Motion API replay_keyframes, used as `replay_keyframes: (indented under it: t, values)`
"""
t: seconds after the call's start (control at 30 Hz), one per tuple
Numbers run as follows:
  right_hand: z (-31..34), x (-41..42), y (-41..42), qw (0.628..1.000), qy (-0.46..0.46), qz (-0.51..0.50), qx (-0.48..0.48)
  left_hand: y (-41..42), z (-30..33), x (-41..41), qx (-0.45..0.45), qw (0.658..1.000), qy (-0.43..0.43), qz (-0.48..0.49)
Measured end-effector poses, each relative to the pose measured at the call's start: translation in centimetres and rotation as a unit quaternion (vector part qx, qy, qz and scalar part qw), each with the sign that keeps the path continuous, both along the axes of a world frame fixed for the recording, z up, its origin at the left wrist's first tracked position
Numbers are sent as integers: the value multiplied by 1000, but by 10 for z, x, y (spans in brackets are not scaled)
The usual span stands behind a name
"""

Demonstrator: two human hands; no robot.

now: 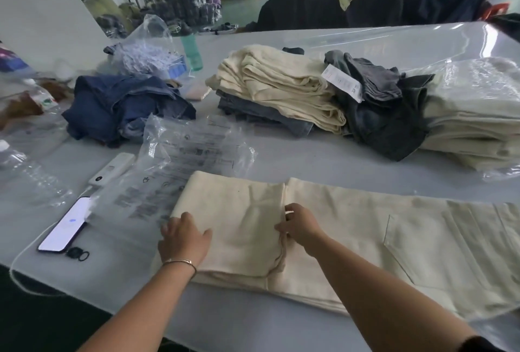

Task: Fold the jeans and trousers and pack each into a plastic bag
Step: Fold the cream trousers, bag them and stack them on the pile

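Note:
Cream trousers [365,239] lie flat across the near edge of the table, waist to the right, with the leg ends folded back over the legs at the left. My left hand [183,236] rests on the left fold of the cloth, fingers curled over its edge. My right hand [298,223] pinches the hem of the folded-over part at the middle. A pile of clear printed plastic bags [183,160] lies just behind the fold, partly under the trousers.
A stack of cream and grey folded trousers [281,89] stands mid-table, bagged cream trousers [472,115] at right, crumpled blue jeans [123,104] at left. A phone [66,225], white power bank [112,168], empty bottle [28,171] and green bottle [192,53] sit on the left side.

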State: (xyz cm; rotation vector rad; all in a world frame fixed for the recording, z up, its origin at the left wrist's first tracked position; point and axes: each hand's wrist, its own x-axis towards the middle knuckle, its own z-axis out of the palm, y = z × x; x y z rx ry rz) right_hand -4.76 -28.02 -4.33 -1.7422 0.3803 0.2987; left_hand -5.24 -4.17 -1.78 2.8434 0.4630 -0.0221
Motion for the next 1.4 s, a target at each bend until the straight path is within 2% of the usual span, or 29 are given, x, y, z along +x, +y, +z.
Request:
replay_keyframes:
  t: [0.07, 0.13, 0.2, 0.33, 0.43, 0.5, 0.57, 0.63, 0.67, 0.7, 0.73, 0.77, 0.83, 0.87, 0.9, 0.97, 1.03, 1.1, 1.17, 1.23, 1.27, 1.33, 1.4]
  values:
    - [-2, -3, -2, 999, 6, -33, 34, 20, -2, 10, -20, 995, 68, 76]
    - [-5, -5, -5, 997, 15, -52, 56, 33, -5, 20, -37, 989, 67, 123]
    - [-7, -8, -6, 996, 16, -57, 64, 44, -3, 31, -80, 986, 70, 129]
    - [-14, -17, 0, 993, -10, -97, 63, 50, 4, 48, -252, 963, 75, 60]
    - [-18, -23, -4, 967, -40, -206, 144, 60, 34, 70, -419, 908, -1, -9]
    - [-19, -24, -8, 938, -51, -276, 204, 76, 57, 86, -462, 884, -49, -42]
    - [-18, -23, -7, 925, -57, -301, 226, 88, 60, 92, -442, 892, -54, -77]
    - [-20, -22, 0, 933, -62, -294, 196, 96, 36, 89, -359, 927, -41, -101]
    - [-21, -22, 5, 944, -65, -284, 152, 99, 18, 86, -304, 946, -31, -108]
    - [-23, -23, 10, 959, -73, -264, 70, 102, 0, 82, -259, 959, -22, -113]
    - [-25, -25, 16, 969, -85, -225, -51, 106, -15, 79, -230, 966, -18, -119]
    - [-28, -28, 21, 964, -95, -159, -192, 109, -26, 77, -210, 970, -22, -124]
    - [-38, -35, 34, 895, -102, 7, -433, 111, -34, 78, -161, 978, -35, -127]
    - [-44, -37, 38, 857, -97, 68, -501, 110, -35, 78, -131, 983, -30, -127]
    - [-47, -39, 40, 836, -84, 99, -532, 110, -35, 79, -102, 987, -26, -123]
    - [-48, -39, 41, 822, -62, 123, -553, 106, -32, 79, -48, 992, -37, -109]
    - [-46, -36, 43, 808, -68, 148, -566, 94, -27, 75, 23, 986, -90, -135]
    - [-42, -33, 46, 809, -64, 174, -558, 71, -18, 68, 67, 953, -187, -229]
    - [-39, -29, 46, 809, -63, 184, -555, 39, -12, 60, 50, 901, -239, -359]
    - [-36, -24, 41, 801, -79, 176, -567, 5, -9, 49, 12, 870, -186, -457]
    - [-34, -20, 37, 796, -83, 173, -574, -12, -11, 43, 1, 869, -127, -479]
    - [-32, -13, 28, 793, -61, 169, -583, -36, -23, 29, 15, 886, 9, -464]
    - [-33, -6, 17, 807, -18, 148, -572, -53, -33, 16, 68, 893, 107, -433]
